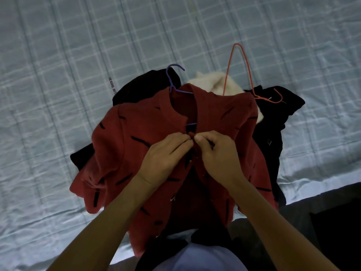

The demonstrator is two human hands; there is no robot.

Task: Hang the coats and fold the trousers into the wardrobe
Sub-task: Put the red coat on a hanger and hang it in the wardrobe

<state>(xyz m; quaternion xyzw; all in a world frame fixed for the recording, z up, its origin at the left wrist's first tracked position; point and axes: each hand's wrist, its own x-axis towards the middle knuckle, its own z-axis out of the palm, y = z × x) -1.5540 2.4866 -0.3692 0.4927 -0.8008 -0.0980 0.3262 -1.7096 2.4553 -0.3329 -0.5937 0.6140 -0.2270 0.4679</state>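
A red coat (125,145) with black dashes lies face up on the bed, threaded on a purple hanger (172,79) whose hook sticks out past the collar. My left hand (166,155) and my right hand (216,151) meet at the coat's front opening just below the collar. Each hand pinches one front edge at a button. Under the coat lie black garments (273,137) and a white fluffy garment (209,83). A red-orange hanger (242,63) rests on top of the pile at the right.
The pale blue checked bedspread (78,55) covers the bed all around the pile. The bed's edge runs along the lower right, with dark floor (336,222) beyond it. My pale shirt (205,259) shows at the bottom.
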